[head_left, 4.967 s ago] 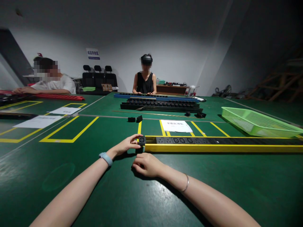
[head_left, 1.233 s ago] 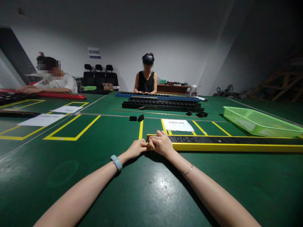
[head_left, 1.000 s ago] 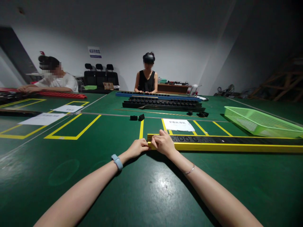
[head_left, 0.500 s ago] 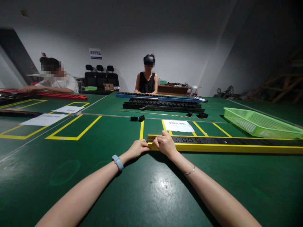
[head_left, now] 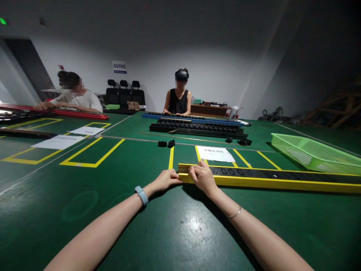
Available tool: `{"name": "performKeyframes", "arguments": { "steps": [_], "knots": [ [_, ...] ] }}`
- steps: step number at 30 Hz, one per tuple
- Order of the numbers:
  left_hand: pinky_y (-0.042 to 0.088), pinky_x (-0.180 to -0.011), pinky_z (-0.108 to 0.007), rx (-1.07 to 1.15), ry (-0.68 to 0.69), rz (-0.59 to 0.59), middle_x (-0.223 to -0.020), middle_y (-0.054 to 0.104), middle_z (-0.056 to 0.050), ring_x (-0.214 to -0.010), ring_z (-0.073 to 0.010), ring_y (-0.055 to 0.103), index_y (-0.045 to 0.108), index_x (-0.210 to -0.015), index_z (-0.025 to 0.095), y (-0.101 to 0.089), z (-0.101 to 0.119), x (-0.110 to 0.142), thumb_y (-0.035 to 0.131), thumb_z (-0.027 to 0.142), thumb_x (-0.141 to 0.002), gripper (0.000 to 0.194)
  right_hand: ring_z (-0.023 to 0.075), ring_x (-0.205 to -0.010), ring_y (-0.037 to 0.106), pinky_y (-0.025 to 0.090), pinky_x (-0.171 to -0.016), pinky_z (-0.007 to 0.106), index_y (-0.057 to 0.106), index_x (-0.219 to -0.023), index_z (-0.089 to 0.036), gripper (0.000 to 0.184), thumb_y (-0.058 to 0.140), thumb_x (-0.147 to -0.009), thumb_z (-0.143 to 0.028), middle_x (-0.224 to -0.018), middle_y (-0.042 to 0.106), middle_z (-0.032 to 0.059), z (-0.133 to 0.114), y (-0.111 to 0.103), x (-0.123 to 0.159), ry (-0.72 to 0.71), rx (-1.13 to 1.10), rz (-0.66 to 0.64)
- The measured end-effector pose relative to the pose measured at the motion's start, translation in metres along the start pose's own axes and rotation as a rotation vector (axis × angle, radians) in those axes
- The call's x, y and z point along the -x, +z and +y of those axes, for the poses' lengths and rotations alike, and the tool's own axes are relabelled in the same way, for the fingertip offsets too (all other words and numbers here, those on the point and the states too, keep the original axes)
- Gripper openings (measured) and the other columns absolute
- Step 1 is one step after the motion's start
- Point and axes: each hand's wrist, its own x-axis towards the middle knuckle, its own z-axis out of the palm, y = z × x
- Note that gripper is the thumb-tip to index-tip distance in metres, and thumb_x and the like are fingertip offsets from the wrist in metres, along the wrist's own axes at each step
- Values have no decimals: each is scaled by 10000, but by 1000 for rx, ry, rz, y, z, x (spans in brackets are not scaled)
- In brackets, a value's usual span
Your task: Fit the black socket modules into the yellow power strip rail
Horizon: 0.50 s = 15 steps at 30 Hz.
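A long yellow rail (head_left: 254, 183) lies across the table, its channel filled with black socket modules (head_left: 231, 172) to the right of my hands. My left hand (head_left: 166, 180) pinches the rail's left end, thumb along its front wall. My right hand (head_left: 204, 178) is closed over the channel a little farther in, with fingers curled down inside it. What those fingertips press or hold is hidden. Between my hands a short stretch of bare channel shows. Beyond the rail sit two small black blocks (head_left: 171, 143).
A green plastic basket (head_left: 313, 160) stands at the right behind the rail. A printed sheet (head_left: 216, 154) lies on the green table (head_left: 141, 241). Farther back are black rails (head_left: 197, 130) and a blue rail (head_left: 149, 116). Two people work at the far side and left.
Five seconds ago my left hand held a socket module at the rail's left end; now it grips that end. My right hand came onto the channel and has slid rightward along it.
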Motion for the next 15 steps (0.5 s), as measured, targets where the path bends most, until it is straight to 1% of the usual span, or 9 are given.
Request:
{"name": "performKeyframes", "arguments": {
  "steps": [4, 9, 12, 15],
  "knots": [
    [401, -752, -237, 27, 45, -63, -804, 600, -15, -788, -147, 562, 717, -713, 171, -8, -6, -1, 649, 408, -780, 256, 182, -666, 462, 393, -672, 327, 646, -616, -202, 381, 443, -939, -200, -571, 607, 32, 3, -3, 2, 34, -57, 20],
    [411, -802, -242, 62, 68, -126, -870, 633, -27, -838, -157, 583, 734, -809, 180, -18, -10, -1, 639, 391, -788, 232, 185, -665, 465, 409, -674, 334, 649, -627, -200, 346, 462, -917, -191, -574, 604, 38, 2, 0, 0, 19, -44, 11],
    [421, -827, -248, 97, 51, -138, -904, 655, -44, -867, -166, 596, 740, -838, 172, -24, -6, 0, 629, 388, -796, 246, 183, -663, 467, 411, -676, 334, 631, -614, -197, 350, 457, -918, -185, -578, 600, 40, 3, 0, -1, 35, -57, 33],
    [430, -845, -262, 170, 20, -121, -932, 677, -59, -894, -176, 604, 741, -864, 166, -28, -4, 1, 627, 395, -798, 264, 180, -685, 484, 413, -688, 333, 624, -654, -190, 329, 439, -926, -176, -657, 637, 49, 2, -5, -1, 29, -99, 77]
  ]
}}
